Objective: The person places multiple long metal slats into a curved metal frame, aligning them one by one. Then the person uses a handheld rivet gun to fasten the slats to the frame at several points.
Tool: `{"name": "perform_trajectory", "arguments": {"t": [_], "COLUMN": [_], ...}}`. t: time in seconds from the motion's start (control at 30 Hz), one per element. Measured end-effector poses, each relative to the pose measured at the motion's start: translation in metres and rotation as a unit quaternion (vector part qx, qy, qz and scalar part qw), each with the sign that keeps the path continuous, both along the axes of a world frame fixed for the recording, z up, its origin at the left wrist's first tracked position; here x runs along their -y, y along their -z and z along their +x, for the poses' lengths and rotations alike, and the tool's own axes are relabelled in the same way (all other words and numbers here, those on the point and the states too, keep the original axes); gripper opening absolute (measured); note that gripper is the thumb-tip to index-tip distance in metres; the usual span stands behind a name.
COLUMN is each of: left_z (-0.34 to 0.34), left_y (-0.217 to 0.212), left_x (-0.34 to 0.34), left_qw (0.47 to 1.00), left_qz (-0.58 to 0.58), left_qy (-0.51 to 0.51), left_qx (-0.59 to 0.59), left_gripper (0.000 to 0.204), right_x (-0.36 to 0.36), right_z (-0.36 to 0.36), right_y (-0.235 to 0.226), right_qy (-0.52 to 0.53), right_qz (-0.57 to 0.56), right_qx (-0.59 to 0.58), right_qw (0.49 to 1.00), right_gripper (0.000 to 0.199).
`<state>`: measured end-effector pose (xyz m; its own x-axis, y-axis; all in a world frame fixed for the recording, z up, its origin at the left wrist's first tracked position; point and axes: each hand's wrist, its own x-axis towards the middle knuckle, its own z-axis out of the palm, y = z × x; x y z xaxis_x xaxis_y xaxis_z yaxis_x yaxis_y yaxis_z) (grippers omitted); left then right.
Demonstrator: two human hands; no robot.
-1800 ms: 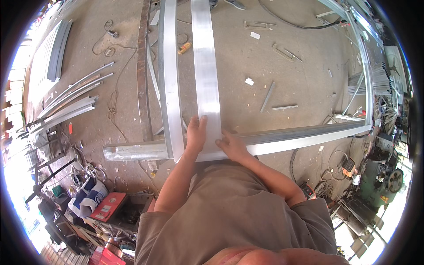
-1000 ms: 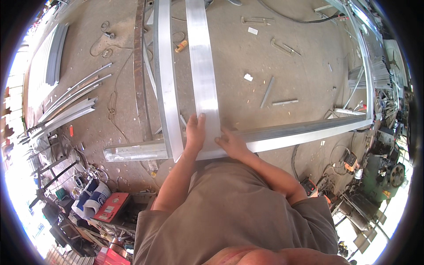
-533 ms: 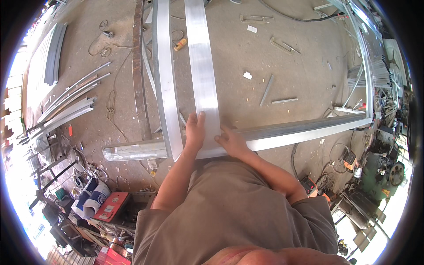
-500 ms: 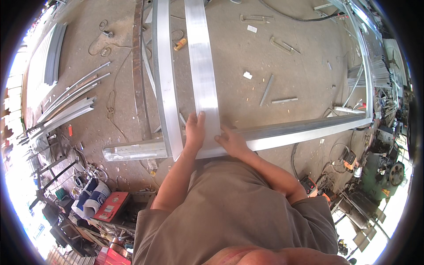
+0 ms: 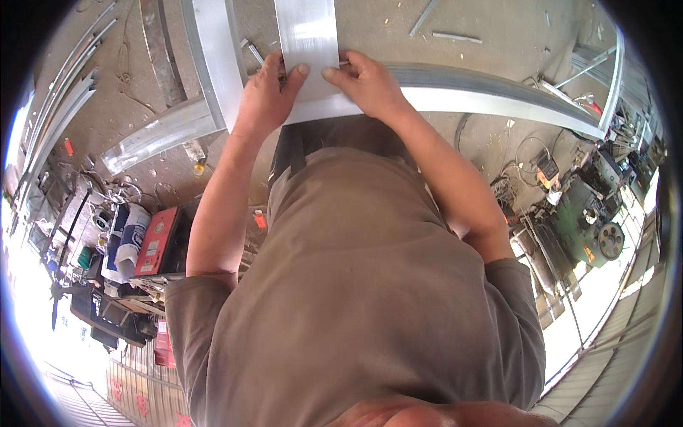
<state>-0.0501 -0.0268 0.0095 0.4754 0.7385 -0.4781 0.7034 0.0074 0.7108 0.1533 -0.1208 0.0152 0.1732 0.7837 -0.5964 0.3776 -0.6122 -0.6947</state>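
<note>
A wide, flat, silver metal bar (image 5: 307, 35) runs away from me, its near end over a long crosswise metal beam (image 5: 491, 102). My left hand (image 5: 270, 96) grips the bar's left edge, thumb lying on top and fingers curled over the side. Opposite it, my right hand (image 5: 370, 87) holds the right edge, its thumb also on the upper face. The fingertips under the edges are hidden. Left of the bar, past a narrow gap, a second silver profile (image 5: 218, 60) lies roughly parallel and meets the crosswise beam.
A rusty bar (image 5: 162, 53) and several thin metal strips (image 5: 67, 85) lie on the floor at left. Near the left side are a red-topped box (image 5: 158, 242) and rolled blue-and-white material (image 5: 129, 238). A green machine with a wheel (image 5: 610, 240) stands at right, among cables.
My view has tilted down toward my body, so the frame and hands appear higher in the picture. Both hands remain at the bar's edges; my right thumb now reaches farther over its face.
</note>
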Motion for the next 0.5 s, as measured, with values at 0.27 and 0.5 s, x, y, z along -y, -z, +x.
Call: {"name": "perform_trajectory", "arguments": {"t": [0.27,0.5], "left_z": [0.002,0.009], "left_y": [0.010,0.016], "left_x": [0.011,0.016], "left_qw": [0.998,0.995], "left_qz": [-0.035,0.041], "left_qy": [-0.054,-0.087], "left_qx": [-0.006,0.025], "left_gripper": [0.053,0.062], "right_x": [0.008,0.063], "right_z": [0.014,0.006], "right_y": [0.008,0.000], "right_qy": [0.030,-0.116], "right_qz": [0.059,0.281], "right_qx": [-0.038,0.244], "right_qw": [0.997,0.921], "right_gripper": [0.043,0.045]}}
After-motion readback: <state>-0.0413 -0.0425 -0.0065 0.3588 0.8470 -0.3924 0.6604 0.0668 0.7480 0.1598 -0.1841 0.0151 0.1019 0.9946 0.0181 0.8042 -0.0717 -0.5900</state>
